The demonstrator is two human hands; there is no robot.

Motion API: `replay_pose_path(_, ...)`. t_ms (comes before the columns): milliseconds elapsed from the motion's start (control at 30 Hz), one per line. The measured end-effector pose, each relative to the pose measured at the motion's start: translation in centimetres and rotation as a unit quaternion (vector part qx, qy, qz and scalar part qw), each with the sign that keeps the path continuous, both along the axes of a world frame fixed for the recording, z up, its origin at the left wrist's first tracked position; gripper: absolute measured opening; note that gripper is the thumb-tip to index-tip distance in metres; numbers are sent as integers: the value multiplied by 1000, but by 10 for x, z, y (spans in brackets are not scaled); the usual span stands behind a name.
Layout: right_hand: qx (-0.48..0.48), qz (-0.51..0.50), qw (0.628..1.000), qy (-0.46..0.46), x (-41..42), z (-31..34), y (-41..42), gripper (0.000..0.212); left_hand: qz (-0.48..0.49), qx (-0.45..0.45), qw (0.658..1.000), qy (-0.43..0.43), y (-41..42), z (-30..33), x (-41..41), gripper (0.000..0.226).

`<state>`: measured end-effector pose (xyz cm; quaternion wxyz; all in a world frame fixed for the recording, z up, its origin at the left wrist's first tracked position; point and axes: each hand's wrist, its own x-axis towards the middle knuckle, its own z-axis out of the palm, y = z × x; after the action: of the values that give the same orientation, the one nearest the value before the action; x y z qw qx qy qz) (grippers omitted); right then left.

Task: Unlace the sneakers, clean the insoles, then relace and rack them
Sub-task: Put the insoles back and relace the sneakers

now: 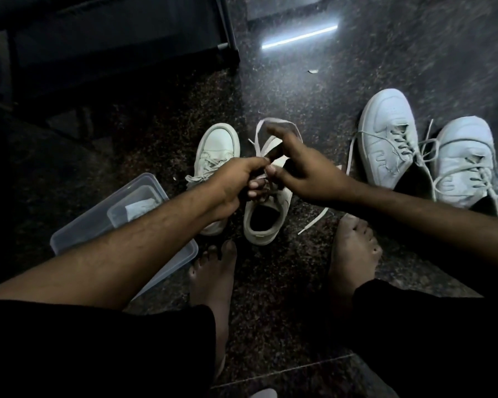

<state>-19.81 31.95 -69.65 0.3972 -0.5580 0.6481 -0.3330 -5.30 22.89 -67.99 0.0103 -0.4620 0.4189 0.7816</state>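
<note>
Lace [266, 145] is flat, limp and light; left hand [236, 179] and right hand [302, 170] each pinch it over the near sneaker [266, 219], best gripped near the eyelets.

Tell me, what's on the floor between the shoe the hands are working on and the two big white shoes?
In the head view, a loose white lace end trails across the dark floor there, and the right hand reaches over that gap. Nothing else lies there.
</note>
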Motion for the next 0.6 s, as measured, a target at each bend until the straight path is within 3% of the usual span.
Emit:
replay_pose_path(67, -40, 15, 995, 92, 2, 2, 4, 60, 15, 26, 1000, -5, -2, 2, -1, 27)
replay_pose_path(167, -77, 23, 979, 188, 4, 10, 3, 40, 25, 50, 998, 0, -3, 6, -2, 35)
replay_pose_path(267, -90, 65, 950, 291, 5, 16, 2, 34, -30, 13, 999, -6, -3, 15, 3, 36)
replay_pose_path(333, -128, 101, 917, 363, 3, 14, 3, 20, -73, -47, 995, -39, -3, 18, 4, 38)
replay_pose_path(400, -95, 122, 897, 413, 0, 9, 6, 10, -71, -136, 986, -67, -3, 15, 5, 37)
replay_pose_path(500, -17, 89, 900, 427, -1, 7, 10, 15, -55, -279, 957, -57, -3, 4, 10, 24)
replay_pose_path(600, 19, 28, 924, 381, 0, 8, 11, 21, -127, -404, 906, 2, 0, -2, 17, 18)
